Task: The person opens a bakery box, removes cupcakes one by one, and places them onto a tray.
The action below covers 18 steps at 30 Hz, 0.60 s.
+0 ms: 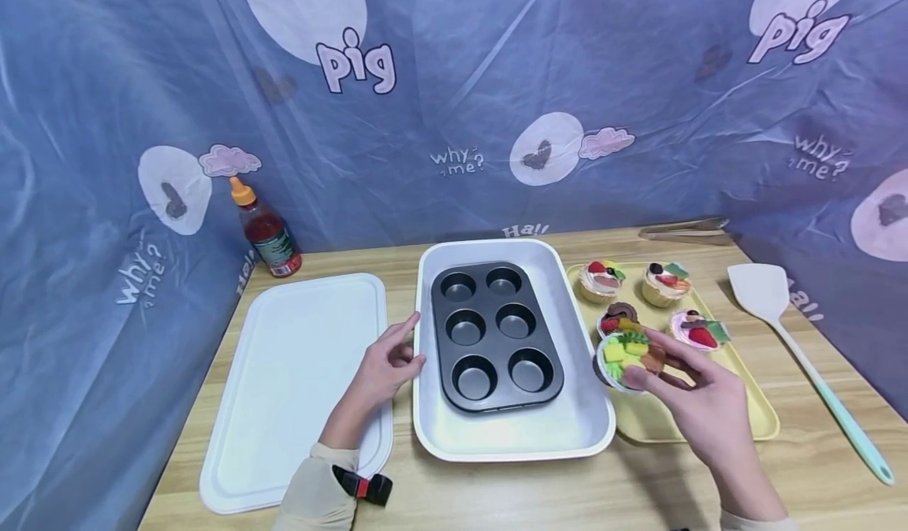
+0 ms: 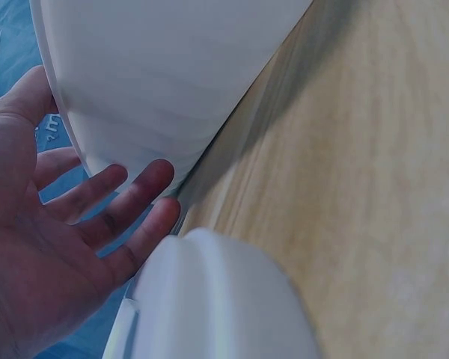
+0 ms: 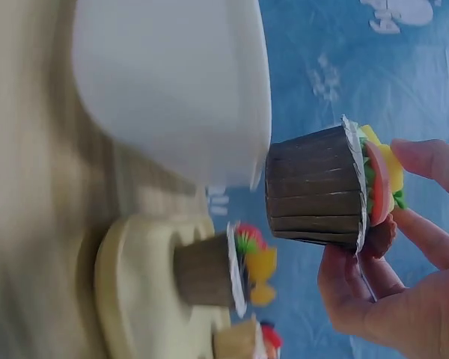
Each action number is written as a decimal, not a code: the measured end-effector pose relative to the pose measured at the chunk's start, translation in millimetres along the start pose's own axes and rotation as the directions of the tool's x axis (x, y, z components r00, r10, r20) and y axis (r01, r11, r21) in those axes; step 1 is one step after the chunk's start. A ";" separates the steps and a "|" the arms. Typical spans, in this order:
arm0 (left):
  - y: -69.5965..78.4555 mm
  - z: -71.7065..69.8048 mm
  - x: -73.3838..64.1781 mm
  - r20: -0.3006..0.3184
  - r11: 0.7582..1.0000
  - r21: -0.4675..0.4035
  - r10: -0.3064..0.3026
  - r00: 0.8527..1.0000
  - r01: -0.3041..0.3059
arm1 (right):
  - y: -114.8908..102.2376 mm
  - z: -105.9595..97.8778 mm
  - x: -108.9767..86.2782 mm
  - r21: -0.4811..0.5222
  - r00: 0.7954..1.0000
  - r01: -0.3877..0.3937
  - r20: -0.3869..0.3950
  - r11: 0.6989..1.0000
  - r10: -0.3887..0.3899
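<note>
My right hand [image 1: 702, 397] pinches a toy-like cupcake [image 1: 620, 362] by its top. Its brown pleated wrapper [image 3: 314, 191] shows in the right wrist view, under yellow and green toppings. The cupcake is raised beside the right rim of a deep white rectangular pan [image 1: 567, 440]. Inside that pan lies a dark muffin tin [image 1: 491, 347], its cups holding nothing. At the pan's left rim is my left hand [image 1: 386, 364], touching it with loosely spread fingers. Several other cupcakes [image 1: 665, 285] stand on a yellow tray [image 1: 761, 417] at right, one partly hidden behind the held cupcake.
A white lid-like board [image 1: 305, 365] lies left of the pan. Behind it, a red sauce bottle [image 1: 269, 239] stands by the blue curtain [image 1: 454, 58]. Metal tongs [image 1: 684, 232] lie at the back right, and a white spatula [image 1: 762, 291] with a mint handle lies along the right side.
</note>
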<state>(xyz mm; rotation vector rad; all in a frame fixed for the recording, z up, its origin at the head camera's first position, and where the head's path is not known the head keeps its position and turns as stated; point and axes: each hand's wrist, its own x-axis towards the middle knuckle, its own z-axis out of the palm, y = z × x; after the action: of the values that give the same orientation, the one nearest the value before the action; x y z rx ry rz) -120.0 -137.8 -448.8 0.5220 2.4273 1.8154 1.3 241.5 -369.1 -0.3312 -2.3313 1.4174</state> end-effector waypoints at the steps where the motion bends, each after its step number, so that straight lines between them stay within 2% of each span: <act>1: 0.0 -0.1 0.0 -0.001 1.000 0.000 0.001 1.000 -0.001 | 3.2 -2.8 -0.6 0.006 1.000 -0.007 -0.011 1.000 0.007; 4: -0.5 -0.4 0.1 0.001 1.000 -0.001 -0.001 1.000 0.001 | 12.8 -10.3 -1.8 0.069 0.999 -0.025 -0.026 0.997 0.027; 6: -0.7 -0.5 0.1 0.000 1.000 0.001 -0.003 1.000 0.003 | 18.5 -14.2 -2.8 0.071 0.998 -0.037 -0.037 0.997 0.040; 13: -0.2 -0.6 -0.1 0.001 1.000 0.012 -0.010 1.000 0.010 | 38.4 -18.5 -7.7 -0.057 0.990 -0.126 -0.069 0.990 0.122; 18: -0.1 -0.2 0.1 0.000 1.000 0.016 -0.013 1.000 0.013 | 48.7 -18.4 -9.4 -0.100 0.990 -0.132 -0.066 0.986 0.126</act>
<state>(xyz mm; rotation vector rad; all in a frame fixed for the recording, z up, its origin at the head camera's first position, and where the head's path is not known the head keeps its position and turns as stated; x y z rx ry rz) -120.3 -138.0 -448.8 0.5067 2.4415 1.7918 17.9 274.9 -406.6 -0.5560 -2.3777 1.3268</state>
